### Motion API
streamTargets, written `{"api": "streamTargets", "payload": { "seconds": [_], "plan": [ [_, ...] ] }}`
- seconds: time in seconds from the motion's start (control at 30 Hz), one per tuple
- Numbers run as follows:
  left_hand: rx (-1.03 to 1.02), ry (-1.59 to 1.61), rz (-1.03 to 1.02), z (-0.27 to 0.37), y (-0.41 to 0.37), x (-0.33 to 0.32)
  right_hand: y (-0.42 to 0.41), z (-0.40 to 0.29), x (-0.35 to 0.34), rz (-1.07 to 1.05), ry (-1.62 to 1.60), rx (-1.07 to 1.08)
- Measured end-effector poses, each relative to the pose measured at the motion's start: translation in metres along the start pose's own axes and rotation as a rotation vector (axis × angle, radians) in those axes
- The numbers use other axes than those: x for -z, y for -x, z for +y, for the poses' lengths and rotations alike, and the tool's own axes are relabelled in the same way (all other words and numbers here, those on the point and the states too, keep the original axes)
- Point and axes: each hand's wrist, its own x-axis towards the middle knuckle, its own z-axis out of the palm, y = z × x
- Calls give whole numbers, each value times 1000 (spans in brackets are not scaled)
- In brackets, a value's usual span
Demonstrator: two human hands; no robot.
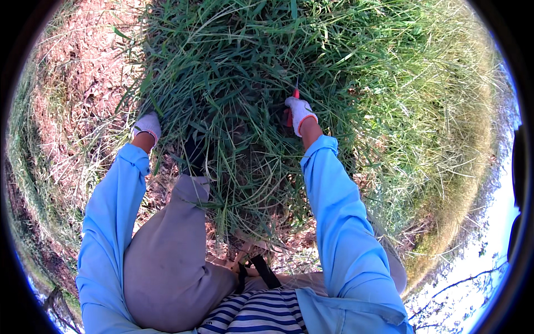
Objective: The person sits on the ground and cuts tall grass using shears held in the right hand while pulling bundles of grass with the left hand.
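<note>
My right hand (301,112), in a white knitted glove with an orange cuff edge, grips a red-handled cutting tool (295,94). A thin metal tip points away from me, and a second red part shows below the fingers. Its exact kind is unclear amid the grass. My left hand (147,125), gloved too, is at the left edge of a thick stand of long green grass (233,75). Blades and shadow hide its fingers, so whether it holds any stems cannot be told. Between both hands, the grass leans over a dark shoe (195,152).
My bent left knee (167,267), in grey trousers, is close behind the grass. Bare reddish soil with dry litter (98,54) lies to the left. Sunlit, drier grass (417,112) spreads to the right. Black straps (265,271) hang near my waist.
</note>
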Motion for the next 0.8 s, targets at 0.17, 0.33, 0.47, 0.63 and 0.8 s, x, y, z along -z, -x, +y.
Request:
{"api": "streamTargets", "payload": {
  "seconds": [0.17, 0.33, 0.47, 0.63, 0.8],
  "plan": [
    [21, 18, 22, -3, 0, 1, -7, -9, 1, -61, -49, 20],
    [34, 19, 32, 3, 1, 1, -15, -19, 0, 31, 44, 27],
    [3, -1, 38, -4, -1, -2, -10, -22, -3, -24, -24, 29],
    [11, 4, 11, 1, 1, 0, -5, -17, 4, -8, -101, 69],
    [38, 12, 11, 1, -3, -1, 1, -2, 12, -27, -116, 87]
  ]
}}
